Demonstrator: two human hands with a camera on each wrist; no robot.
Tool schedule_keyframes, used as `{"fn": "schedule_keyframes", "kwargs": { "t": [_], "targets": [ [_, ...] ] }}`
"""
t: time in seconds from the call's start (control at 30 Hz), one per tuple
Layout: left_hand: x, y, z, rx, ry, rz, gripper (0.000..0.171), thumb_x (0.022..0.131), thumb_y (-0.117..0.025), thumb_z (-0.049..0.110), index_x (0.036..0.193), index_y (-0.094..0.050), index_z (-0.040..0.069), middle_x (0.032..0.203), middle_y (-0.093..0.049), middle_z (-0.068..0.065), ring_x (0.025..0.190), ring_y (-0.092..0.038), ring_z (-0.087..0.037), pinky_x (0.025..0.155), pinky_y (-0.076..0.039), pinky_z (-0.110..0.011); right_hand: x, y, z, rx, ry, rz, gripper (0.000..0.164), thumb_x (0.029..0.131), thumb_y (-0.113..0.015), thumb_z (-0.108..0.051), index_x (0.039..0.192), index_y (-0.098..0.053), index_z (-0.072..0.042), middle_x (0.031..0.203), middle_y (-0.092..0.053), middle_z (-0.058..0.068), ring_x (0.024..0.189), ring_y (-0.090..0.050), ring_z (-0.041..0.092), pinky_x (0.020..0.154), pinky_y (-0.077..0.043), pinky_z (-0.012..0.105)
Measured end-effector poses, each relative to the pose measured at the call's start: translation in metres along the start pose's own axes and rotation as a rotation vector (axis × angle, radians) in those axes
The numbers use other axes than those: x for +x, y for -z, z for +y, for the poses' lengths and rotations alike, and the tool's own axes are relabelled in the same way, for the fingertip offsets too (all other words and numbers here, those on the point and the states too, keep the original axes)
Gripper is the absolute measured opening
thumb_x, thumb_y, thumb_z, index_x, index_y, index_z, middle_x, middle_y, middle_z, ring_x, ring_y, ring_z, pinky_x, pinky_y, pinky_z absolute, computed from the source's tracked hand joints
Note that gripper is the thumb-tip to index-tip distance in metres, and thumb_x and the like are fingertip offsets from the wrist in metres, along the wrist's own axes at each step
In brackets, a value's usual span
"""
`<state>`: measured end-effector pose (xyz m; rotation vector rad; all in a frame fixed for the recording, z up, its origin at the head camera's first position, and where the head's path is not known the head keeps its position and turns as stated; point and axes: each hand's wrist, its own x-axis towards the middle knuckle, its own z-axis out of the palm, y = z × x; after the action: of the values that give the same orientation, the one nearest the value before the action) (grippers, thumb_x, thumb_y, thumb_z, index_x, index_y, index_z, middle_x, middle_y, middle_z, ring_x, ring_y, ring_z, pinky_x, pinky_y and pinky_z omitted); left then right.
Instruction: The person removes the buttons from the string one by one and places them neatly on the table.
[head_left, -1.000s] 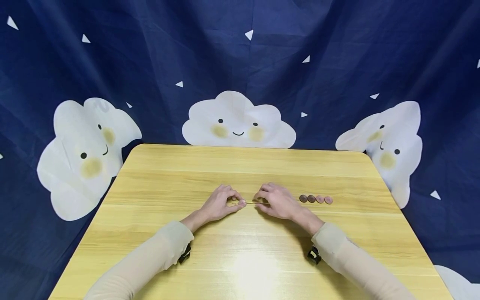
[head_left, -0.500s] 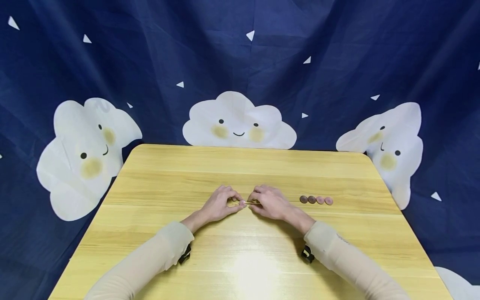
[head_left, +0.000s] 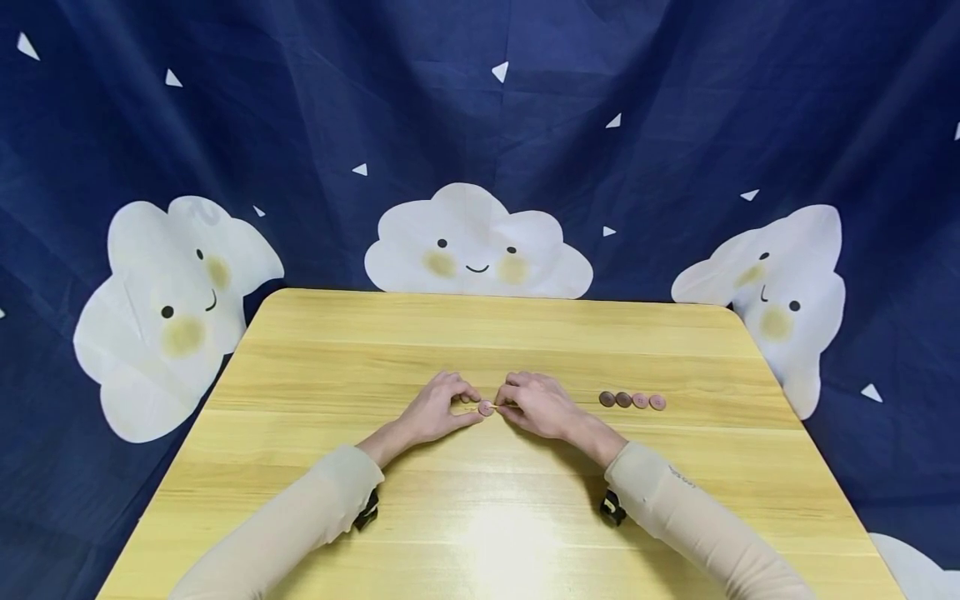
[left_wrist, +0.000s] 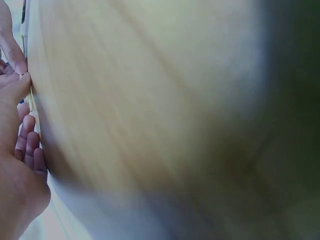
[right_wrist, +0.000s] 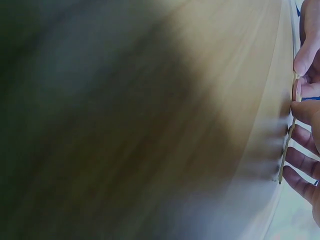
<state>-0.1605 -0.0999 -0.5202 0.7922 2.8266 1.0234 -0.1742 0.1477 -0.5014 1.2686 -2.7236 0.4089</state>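
Note:
A pink button (head_left: 486, 408) sits between the hands near the middle of the table, on a thin yellow cord (right_wrist: 286, 155). At the button's left edge, my left hand (head_left: 438, 408) holds it lightly, index fingertip and thumb tip on opposite sides. My right hand (head_left: 538, 404) pinches the cord just right of the button, fingers bent. Seen from the right wrist, the button is edge-on beside the thumb, and the cord runs along past the other fingers. The left wrist view shows the left thumb (left_wrist: 19, 87) meeting the other hand's fingertips.
To the right of the right hand lie two dark brown buttons (head_left: 615, 399) and two pink buttons (head_left: 648, 402) in a row. The wooden table (head_left: 480, 333) ends at a dark blue curtain (head_left: 480, 100) with printed clouds.
My right hand has moved left along the cord, up close to the button. The left fingertips have eased slightly back, so more of the button shows.

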Motion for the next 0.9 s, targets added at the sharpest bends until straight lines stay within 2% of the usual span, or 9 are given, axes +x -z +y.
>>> {"fn": "schedule_keyframes", "kwargs": {
  "t": [0.27,0.57,0.73,0.9],
  "targets": [
    [-0.0027,0.001,-0.0024,-0.013,0.001,0.001,0.018,0.092,-0.083,0.03,0.104,-0.077,0.018,0.097,-0.066,0.004,0.097,-0.055,-0.012,0.089,-0.05,-0.03,-0.0013,-0.0005,0.0016,-0.004,-0.006,0.004,0.006,0.096,-0.077,-0.023,0.101,-0.078,-0.022,0.092,-0.068,-0.007,0.079,-0.059,0.008,0.072,-0.052,0.027],
    [-0.0014,-0.0001,-0.0034,-0.027,-0.021,0.03,0.006,0.093,-0.08,0.017,0.091,-0.075,0.018,0.092,-0.067,0.003,0.093,-0.056,-0.012,0.086,-0.05,-0.028,-0.0012,0.001,0.0009,0.004,-0.023,-0.012,0.006,0.097,-0.075,-0.025,0.102,-0.078,-0.023,0.092,-0.067,-0.008,0.079,-0.057,0.007,0.072,-0.051,0.026],
    [0.0002,-0.0003,-0.0027,-0.023,-0.017,0.022,0.007,0.094,-0.078,0.016,0.088,-0.075,0.019,0.091,-0.067,0.004,0.093,-0.056,-0.012,0.085,-0.05,-0.028,0.0006,0.0013,-0.0008,0.029,-0.053,-0.026,0.018,0.097,-0.075,-0.038,0.108,-0.078,-0.023,0.091,-0.065,-0.008,0.077,-0.053,0.006,0.07,-0.048,0.024],
    [0.0004,-0.0002,-0.0019,-0.016,-0.009,0.016,0.007,0.095,-0.076,0.016,0.089,-0.074,0.019,0.091,-0.066,0.004,0.093,-0.054,-0.012,0.086,-0.049,-0.028,0.0035,0.0005,-0.0017,0.03,-0.069,-0.032,0.03,0.099,-0.069,-0.049,0.115,-0.077,-0.024,0.097,-0.067,-0.008,0.082,-0.056,0.007,0.073,-0.051,0.027]
  ]
}}
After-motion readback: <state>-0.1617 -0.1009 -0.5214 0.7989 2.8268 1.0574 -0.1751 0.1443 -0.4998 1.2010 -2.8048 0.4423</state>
